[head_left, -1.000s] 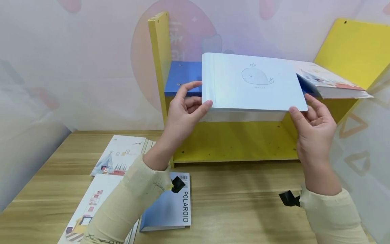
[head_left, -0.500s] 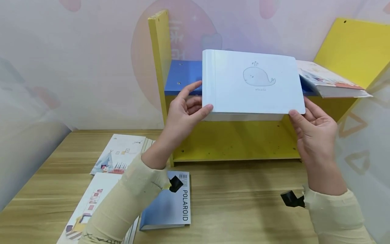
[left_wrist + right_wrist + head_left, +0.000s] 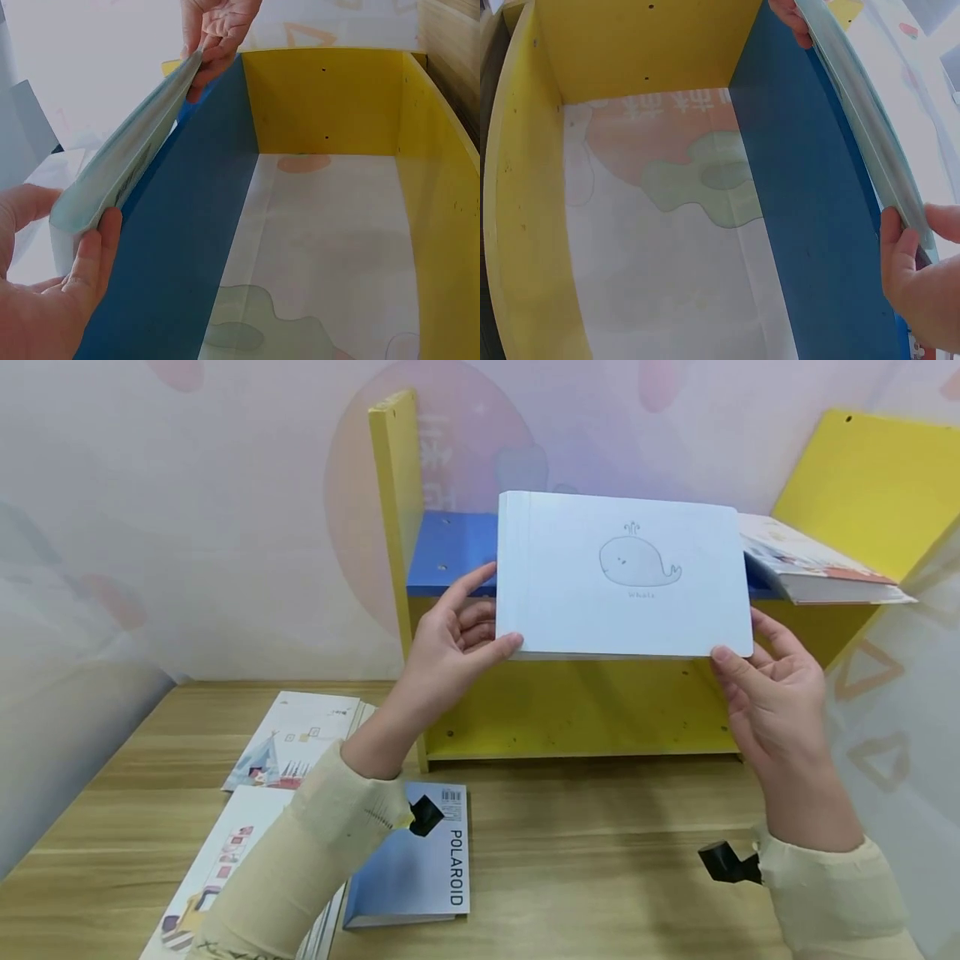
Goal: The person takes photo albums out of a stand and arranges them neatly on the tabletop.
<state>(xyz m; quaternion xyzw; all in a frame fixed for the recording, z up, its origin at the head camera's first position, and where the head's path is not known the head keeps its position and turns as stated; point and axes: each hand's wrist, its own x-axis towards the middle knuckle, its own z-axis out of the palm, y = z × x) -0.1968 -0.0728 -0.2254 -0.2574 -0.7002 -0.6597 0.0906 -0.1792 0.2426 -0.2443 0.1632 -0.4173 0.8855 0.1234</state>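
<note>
A pale blue book [image 3: 570,610] with a line drawing of a whale on its cover is held up in front of the shelf, cover towards the head camera. My left hand [image 3: 450,652] grips its lower left corner, thumb on the cover and fingers behind. At the lower right corner my right hand [image 3: 780,702] pinches it the same way. Seen edge-on in the left wrist view, the book [image 3: 127,150] stands beside the blue shelf board [image 3: 187,210]; the right wrist view shows the book's edge [image 3: 870,120] too.
The yellow shelf unit [image 3: 585,710] has a blue upper board [image 3: 453,547], with books [image 3: 825,564] lying at its right end. On the wooden table [image 3: 570,860] lie a POLAROID book [image 3: 420,868] and white illustrated books [image 3: 300,727] at the left.
The book's lower edge has come down somewhat and its cover has tilted more towards the head camera. Both hands have kept their grip, and the right hand has lowered slightly with it.
</note>
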